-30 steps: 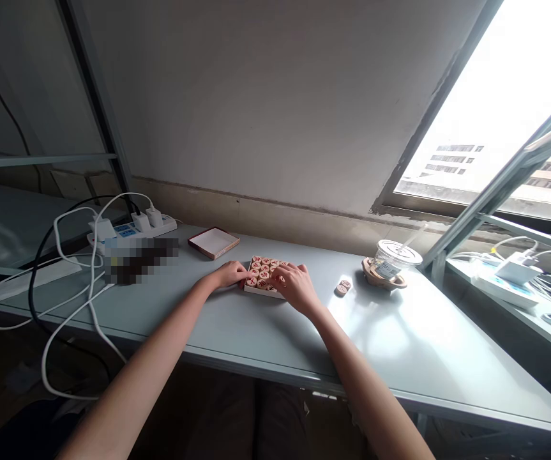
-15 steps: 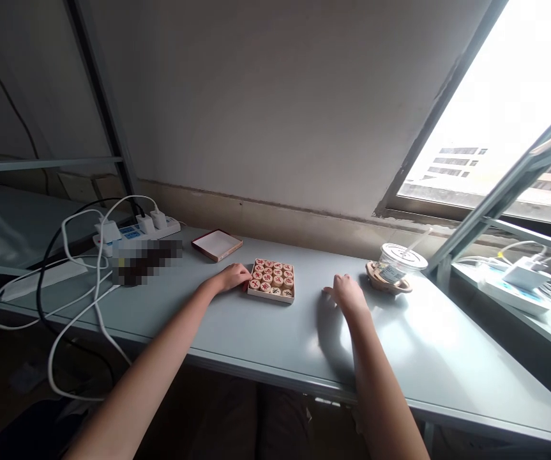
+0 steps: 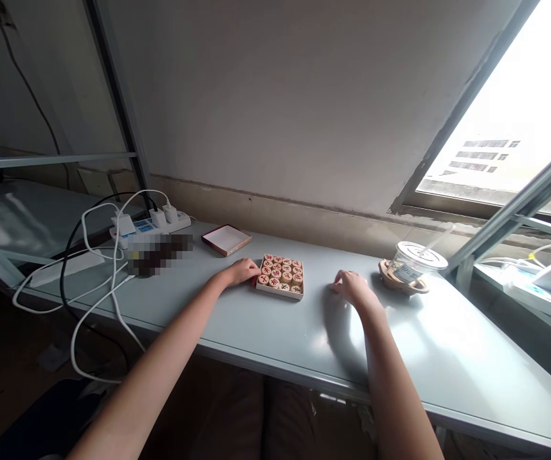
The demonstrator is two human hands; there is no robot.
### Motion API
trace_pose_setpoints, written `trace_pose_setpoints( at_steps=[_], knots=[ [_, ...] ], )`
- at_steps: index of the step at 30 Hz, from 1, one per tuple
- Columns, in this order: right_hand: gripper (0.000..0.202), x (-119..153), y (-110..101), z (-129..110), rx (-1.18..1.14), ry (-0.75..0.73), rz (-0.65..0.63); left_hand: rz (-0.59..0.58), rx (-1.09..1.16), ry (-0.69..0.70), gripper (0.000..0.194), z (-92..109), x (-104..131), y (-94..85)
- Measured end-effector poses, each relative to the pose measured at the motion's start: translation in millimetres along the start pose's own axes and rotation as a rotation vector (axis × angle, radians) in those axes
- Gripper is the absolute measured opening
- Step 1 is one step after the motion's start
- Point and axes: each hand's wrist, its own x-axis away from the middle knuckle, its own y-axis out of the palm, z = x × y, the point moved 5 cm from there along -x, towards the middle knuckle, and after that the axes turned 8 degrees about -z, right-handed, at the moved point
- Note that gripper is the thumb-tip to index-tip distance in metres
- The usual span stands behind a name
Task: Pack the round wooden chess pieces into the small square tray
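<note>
A shallow wooden box [image 3: 280, 291] filled with round chess pieces [image 3: 281, 273] marked in red lies on the grey table [image 3: 265, 326]. My left hand [image 3: 241, 271] rests on the table with its curled fingers against the box's left edge. My right hand [image 3: 353, 287] is to the right of the box, palm down, fingertips bent onto the table. Whatever lies under it is hidden. A lidded plastic cup [image 3: 417, 260] stands just beyond it to the right.
The cup sits in a wooden holder [image 3: 396, 282]. A red-rimmed lid [image 3: 226, 239] lies behind the box to the left. A power strip [image 3: 153, 223] with chargers and looping cables [image 3: 90, 281] is at far left, beside a blurred dark object [image 3: 160, 250]. Another strip [image 3: 541, 291] is at the right, under the window.
My right hand left the box and moved right, coming down on the spot where two loose pieces lay; they no longer show. The left hand stayed at the box. The view shifted slightly.
</note>
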Motion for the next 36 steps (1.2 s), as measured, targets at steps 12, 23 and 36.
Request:
trace_pose_setpoints(
  at_steps=[12,23,36],
  knots=[
    [0.013,25,1,-92,-0.442,-0.755,0.010,0.006,0.021,-0.005,0.027,-9,-6,0.2],
    [0.013,26,3,-95,-0.450,-0.799,0.032,0.029,0.034,-0.001,0.027,-3,-2,0.0],
    [0.024,11,-6,-8,0.267,0.211,0.205,0.001,0.044,-0.017,0.026,-6,-3,0.2]
  ],
)
